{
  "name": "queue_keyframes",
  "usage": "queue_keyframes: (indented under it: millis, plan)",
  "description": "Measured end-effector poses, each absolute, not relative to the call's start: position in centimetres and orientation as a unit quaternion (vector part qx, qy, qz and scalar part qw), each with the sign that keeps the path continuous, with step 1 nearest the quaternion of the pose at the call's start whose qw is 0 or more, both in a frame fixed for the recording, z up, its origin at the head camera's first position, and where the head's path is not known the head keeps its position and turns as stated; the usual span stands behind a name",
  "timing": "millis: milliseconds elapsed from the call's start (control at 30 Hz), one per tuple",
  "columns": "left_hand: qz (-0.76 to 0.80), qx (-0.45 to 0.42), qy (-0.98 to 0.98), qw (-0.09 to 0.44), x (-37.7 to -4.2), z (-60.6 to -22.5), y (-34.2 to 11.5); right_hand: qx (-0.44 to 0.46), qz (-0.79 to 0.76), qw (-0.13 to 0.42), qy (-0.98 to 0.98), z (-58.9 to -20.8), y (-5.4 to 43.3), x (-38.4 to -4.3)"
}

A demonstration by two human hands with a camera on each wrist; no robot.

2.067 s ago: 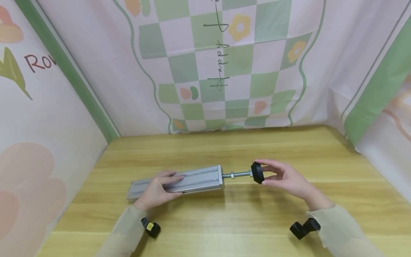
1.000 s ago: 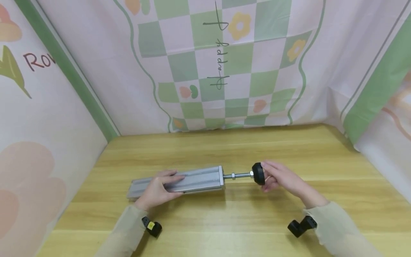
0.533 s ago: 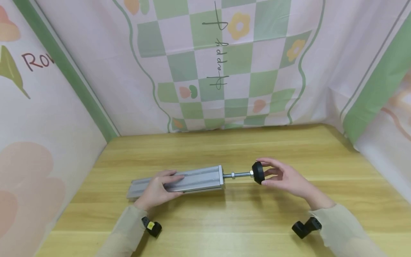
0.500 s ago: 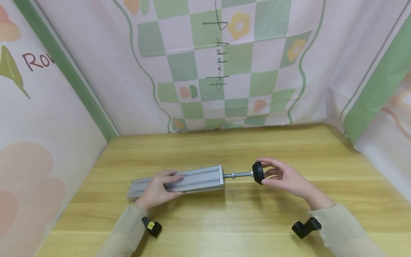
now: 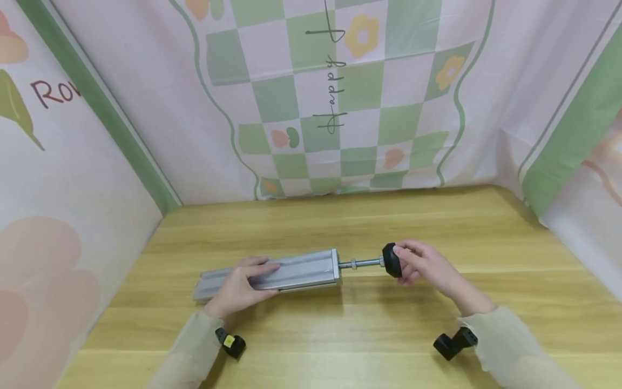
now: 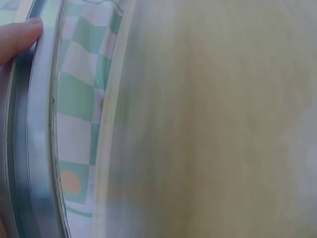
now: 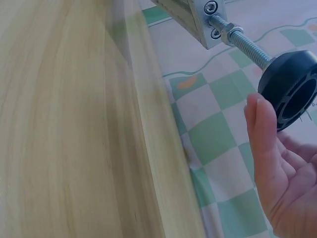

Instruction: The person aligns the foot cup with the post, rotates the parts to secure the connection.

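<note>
Gripping the silver bar [image 5: 306, 268] over the wooden table [image 5: 311, 335], the left hand [image 5: 241, 287] has thumb and fingers around it. The right hand [image 5: 430, 270] pinches the black foot [image 5: 391, 261] (it's on a shiny screw [image 5: 368, 263]).

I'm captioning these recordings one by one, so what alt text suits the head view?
A left hand grips a grey metal bar over a wooden table, while the right hand holds a black foot on the bolt jutting from the bar's end. A green-and-white checked cloth hangs behind.
</note>
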State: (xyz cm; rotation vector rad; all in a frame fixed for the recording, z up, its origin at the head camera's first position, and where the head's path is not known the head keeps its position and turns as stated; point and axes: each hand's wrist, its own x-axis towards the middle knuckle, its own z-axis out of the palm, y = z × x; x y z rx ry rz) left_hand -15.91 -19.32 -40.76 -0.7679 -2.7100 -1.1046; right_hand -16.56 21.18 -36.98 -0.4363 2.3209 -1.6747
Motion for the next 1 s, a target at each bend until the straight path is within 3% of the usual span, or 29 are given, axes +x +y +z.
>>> queue_keyframes:
  millis: [367,567,700,1000]
  plan:
    - [-0.358,-0.244,-0.899,0.064,-15.7,-40.6,-19.2,-0.122,-0.551,0.167,0.808,-36.7,20.7,-16.7]
    - [-0.36,-0.236,-0.901,0.06,-15.7,-40.7,-19.2,-0.15,-0.561,0.167,0.797,-36.9,21.1,-16.5]
    - [-0.361,-0.24,-0.899,0.065,-15.8,-40.7,-19.2,-0.174,-0.57,0.155,0.788,-37.0,22.0,-16.1]
    - [-0.357,-0.239,-0.9,0.074,-15.8,-40.7,-19.1,-0.3,-0.545,0.071,0.78,-37.4,22.6,-15.8]
